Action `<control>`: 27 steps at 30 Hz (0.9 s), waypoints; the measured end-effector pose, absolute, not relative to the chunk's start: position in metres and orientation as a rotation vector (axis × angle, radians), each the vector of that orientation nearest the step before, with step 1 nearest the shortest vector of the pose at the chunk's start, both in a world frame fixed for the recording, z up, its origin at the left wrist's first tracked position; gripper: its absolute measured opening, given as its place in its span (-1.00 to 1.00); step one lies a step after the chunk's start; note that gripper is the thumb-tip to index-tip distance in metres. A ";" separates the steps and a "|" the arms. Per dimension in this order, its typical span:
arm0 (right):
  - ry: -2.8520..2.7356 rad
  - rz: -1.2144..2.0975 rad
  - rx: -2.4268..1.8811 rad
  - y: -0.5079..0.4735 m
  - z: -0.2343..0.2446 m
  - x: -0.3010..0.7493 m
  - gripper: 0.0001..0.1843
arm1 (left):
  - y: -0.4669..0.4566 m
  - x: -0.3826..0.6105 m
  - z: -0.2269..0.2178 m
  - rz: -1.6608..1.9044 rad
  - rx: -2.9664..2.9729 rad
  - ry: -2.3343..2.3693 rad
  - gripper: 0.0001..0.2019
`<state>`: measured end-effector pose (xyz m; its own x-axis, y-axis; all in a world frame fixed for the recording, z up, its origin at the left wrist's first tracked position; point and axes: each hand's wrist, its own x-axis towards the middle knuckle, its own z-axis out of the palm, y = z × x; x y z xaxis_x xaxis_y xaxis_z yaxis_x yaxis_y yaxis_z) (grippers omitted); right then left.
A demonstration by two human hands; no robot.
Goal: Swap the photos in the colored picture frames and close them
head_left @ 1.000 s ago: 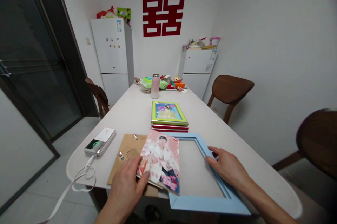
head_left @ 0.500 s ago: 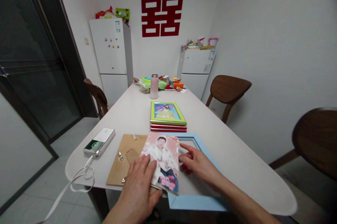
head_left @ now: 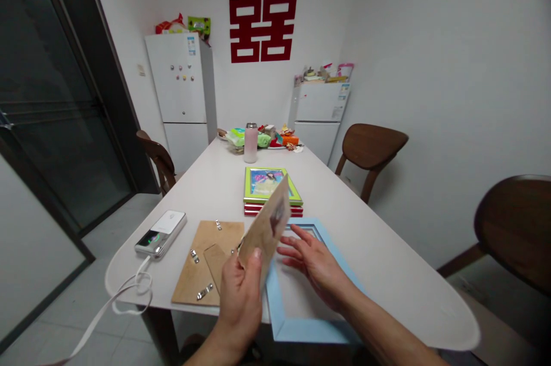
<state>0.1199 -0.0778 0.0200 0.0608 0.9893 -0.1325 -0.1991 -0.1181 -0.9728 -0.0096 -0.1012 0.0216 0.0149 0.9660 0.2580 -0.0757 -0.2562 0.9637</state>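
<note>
My left hand (head_left: pixel 241 291) grips a photo print (head_left: pixel 267 228) by its near edge, thumb on the side turned to me. The print stands steeply tilted, and its pale brownish back shows. Over the light blue picture frame (head_left: pixel 279 314), my right hand (head_left: pixel 312 265) hovers with fingers spread, just right of the print and holding nothing. The frame lies flat at the table's near edge. Left of it lies a brown backing board (head_left: pixel 189 274) with metal clips, partly hidden by my left hand.
A stack of frames with a green-edged one (head_left: pixel 252 185) on top stands behind. A power bank (head_left: pixel 161 237) with a white cable lies at the left. Farther back are a pink bottle (head_left: pixel 250 145) and packaged items (head_left: pixel 289 140). Brown chairs (head_left: pixel 372 145) flank the table (head_left: pixel 365 251).
My left hand has closed on the photo print, which lay face up under it, and tipped it up on edge. My right hand stays open over the frame.
</note>
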 end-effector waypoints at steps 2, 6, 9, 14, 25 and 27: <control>-0.914 1.363 -1.103 -0.078 0.016 0.129 -0.53 | -0.106 0.002 0.023 1.345 1.139 0.861 -0.62; -0.879 1.280 -1.210 -0.077 0.018 0.165 -0.46 | -0.104 0.007 0.013 1.290 1.067 0.835 -0.39; -0.918 1.262 -1.434 -0.074 0.018 0.194 -0.40 | -0.104 -0.002 0.004 1.148 1.374 1.037 -0.38; -1.117 1.127 -1.594 -0.065 -0.003 0.209 -0.42 | -0.116 -0.007 0.003 0.619 1.979 1.146 -0.38; -1.676 0.285 -1.850 -0.054 -0.010 0.193 -0.61 | -0.117 -0.010 0.009 0.273 2.276 1.132 -0.38; -1.826 0.095 -1.818 -0.055 -0.012 0.192 -0.65 | -0.116 -0.012 0.008 0.287 2.319 1.094 -0.41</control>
<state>0.1918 -0.0554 -0.0123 0.0719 0.9411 0.3304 0.9020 0.0801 -0.4243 -0.0116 -0.1157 0.0075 0.6451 0.7630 -0.0408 0.6445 -0.5147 0.5655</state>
